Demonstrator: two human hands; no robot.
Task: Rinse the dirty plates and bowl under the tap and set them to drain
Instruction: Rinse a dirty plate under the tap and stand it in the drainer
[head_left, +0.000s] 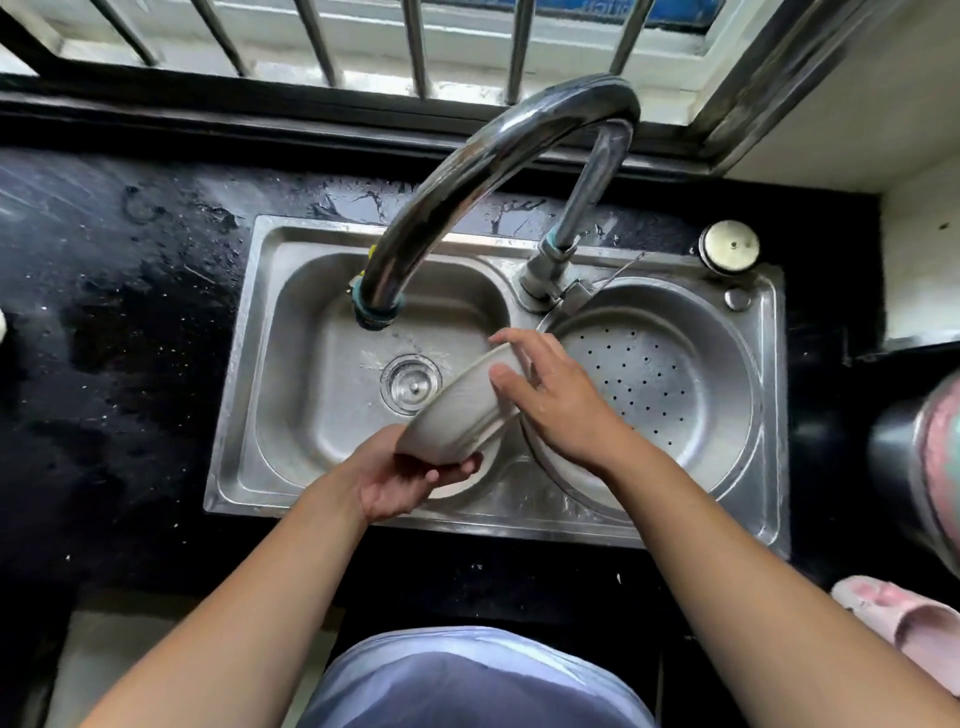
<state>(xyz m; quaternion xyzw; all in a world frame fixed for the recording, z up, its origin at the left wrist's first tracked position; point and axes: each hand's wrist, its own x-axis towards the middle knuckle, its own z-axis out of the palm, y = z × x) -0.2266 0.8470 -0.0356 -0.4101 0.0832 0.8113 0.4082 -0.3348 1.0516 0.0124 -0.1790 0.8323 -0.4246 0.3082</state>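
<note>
A pale grey bowl (460, 410) is tilted on its side over the left basin of the steel sink (244, 364), its outside facing me. My left hand (410, 475) grips its lower rim from below. My right hand (545, 395) holds the upper rim, thumb on the outside and fingers over the edge. Beneath my left hand, the white edge of a plate (460, 486) shows in the left basin. The curved tap (498, 161) ends at a spout (376, 306) above the left basin; no water stream is visible.
A perforated steel draining basket (670, 379) fills the right basin. The drain (410, 384) lies at the middle of the left basin. Wet black counter (114, 322) surrounds the sink. A steel pot (914, 457) stands at the right edge. Window bars run behind the tap.
</note>
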